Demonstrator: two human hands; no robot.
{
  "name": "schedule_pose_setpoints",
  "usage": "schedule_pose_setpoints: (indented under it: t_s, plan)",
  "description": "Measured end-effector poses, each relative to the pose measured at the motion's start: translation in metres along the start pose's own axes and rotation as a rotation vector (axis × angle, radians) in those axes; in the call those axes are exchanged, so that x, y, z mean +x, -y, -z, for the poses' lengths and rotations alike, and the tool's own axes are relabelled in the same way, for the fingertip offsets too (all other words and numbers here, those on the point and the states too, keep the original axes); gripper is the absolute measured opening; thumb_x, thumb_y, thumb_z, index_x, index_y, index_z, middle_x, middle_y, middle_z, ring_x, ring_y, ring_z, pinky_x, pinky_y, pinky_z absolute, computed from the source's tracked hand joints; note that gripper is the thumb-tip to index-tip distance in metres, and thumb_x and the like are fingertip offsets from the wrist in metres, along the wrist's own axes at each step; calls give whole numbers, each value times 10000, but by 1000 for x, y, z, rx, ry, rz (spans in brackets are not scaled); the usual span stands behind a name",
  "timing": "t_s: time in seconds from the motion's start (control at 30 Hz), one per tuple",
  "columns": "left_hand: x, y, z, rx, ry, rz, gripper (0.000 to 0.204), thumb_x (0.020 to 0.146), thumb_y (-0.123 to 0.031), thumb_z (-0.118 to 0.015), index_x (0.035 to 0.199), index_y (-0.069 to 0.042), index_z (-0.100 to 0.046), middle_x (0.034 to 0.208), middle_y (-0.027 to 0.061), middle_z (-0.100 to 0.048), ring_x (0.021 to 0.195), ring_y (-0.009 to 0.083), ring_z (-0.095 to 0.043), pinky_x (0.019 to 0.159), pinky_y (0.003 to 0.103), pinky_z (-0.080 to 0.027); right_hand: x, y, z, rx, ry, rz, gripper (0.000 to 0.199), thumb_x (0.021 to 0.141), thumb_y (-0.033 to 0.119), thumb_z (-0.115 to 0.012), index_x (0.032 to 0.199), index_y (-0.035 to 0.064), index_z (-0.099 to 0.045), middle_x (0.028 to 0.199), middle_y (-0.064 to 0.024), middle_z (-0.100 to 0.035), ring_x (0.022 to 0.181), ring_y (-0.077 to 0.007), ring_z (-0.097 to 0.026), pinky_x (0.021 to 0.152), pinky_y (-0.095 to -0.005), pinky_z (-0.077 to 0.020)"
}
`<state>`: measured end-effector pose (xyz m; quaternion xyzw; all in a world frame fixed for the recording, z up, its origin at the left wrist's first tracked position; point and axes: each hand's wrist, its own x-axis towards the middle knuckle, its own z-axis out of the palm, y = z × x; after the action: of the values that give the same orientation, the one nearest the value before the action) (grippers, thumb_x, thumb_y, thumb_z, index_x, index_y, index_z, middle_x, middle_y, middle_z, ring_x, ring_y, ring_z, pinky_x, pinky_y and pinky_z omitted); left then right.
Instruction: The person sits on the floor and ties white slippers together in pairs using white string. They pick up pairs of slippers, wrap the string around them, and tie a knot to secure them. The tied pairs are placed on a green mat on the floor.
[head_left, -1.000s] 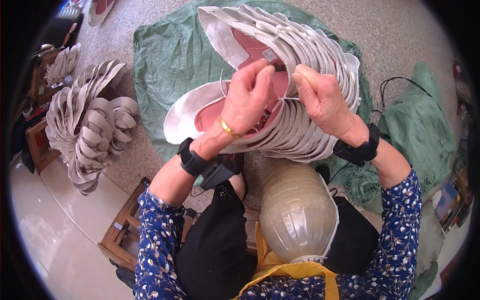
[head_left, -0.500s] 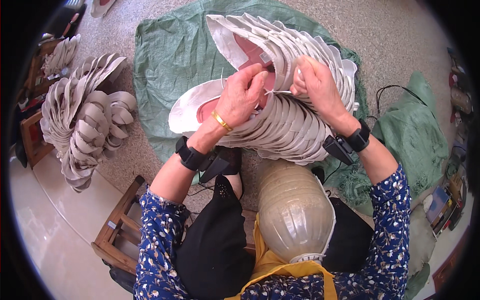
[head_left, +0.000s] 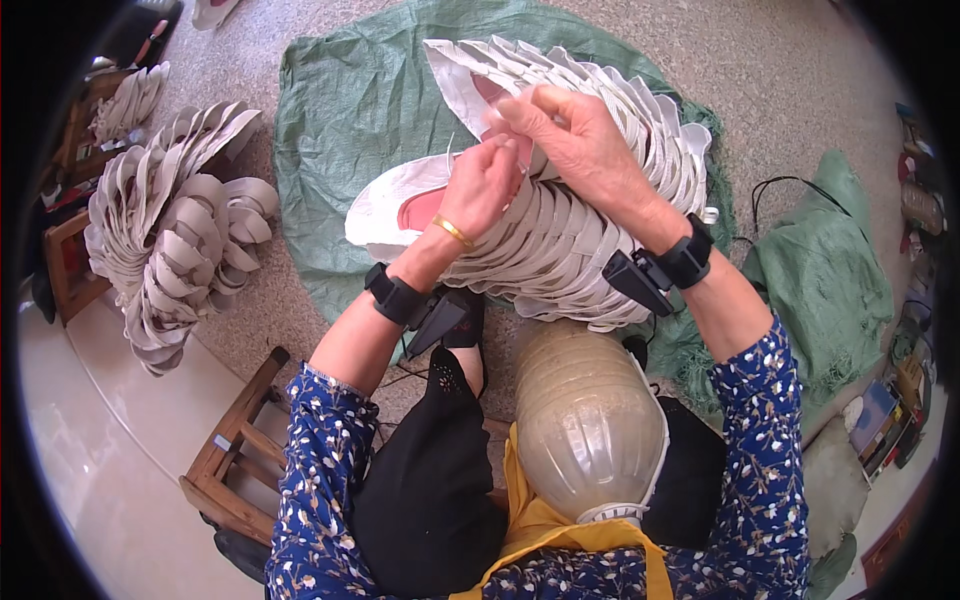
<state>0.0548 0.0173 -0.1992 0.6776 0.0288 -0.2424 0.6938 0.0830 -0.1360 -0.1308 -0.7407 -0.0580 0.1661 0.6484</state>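
Note:
Two long nested rows of off-white shoe uppers lie side by side in front of me, a far row [head_left: 630,115] and a near row [head_left: 575,245], with reddish linings showing at their left ends. Between those ends, my left hand [head_left: 482,187] is closed in a pinch on a thin white string, and a pale loose end stands up beside it. Just above and to the right, my right hand [head_left: 578,140] is bent over the uppers, thumb and fingers together on the string. Its fingertips are blurred, and the string between the hands is mostly hidden.
A green woven sheet [head_left: 330,170] lies under the uppers. More stacked uppers [head_left: 165,235] stand at the left, near a wooden stool [head_left: 235,450]. A big clear plastic bottle [head_left: 590,430] rests in my lap. A green sack [head_left: 825,290] lies at the right.
My right hand has moved left and slightly up, closer to my left hand, and turned over. My left hand stays near the same spot. The string stretched between them no longer shows clearly.

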Motion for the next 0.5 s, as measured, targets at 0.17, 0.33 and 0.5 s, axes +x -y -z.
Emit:
schedule_pose_setpoints:
  t_s: [0.17, 0.33, 0.5]
  plan:
    - [-3, -3, 1, -356, 19, 240, 403, 1006, -307, -469, 661, -110, -401, 595, -26, -386, 536, 76, -348, 516, 245, -335, -10, -14, -3, -100, -27, -145, 167, 902, 51, -568, 1013, -63, -616, 813, -160, -702, 663, -203, -685, 632, -330, -559]
    - [-5, -3, 4, -383, 3, 199, 396, 997, -294, -491, 657, -114, -399, 575, -27, -379, 535, 75, -352, 517, 241, -323, -16, -30, -17, -328, -59, 30, 74, 858, -18, -557, 907, -57, -597, 761, -211, -675, 679, -279, -699, 582, -345, -551]
    - [-6, -2, 6, -437, -25, 185, 358, 999, -273, -491, 692, -95, -443, 580, -15, -429, 526, 81, -394, 521, 240, -343, -18, -35, -22, -107, -91, -169, 68, 831, 10, -587, 825, -45, -626, 740, -223, -669, 678, -329, -687, 622, -365, -546]
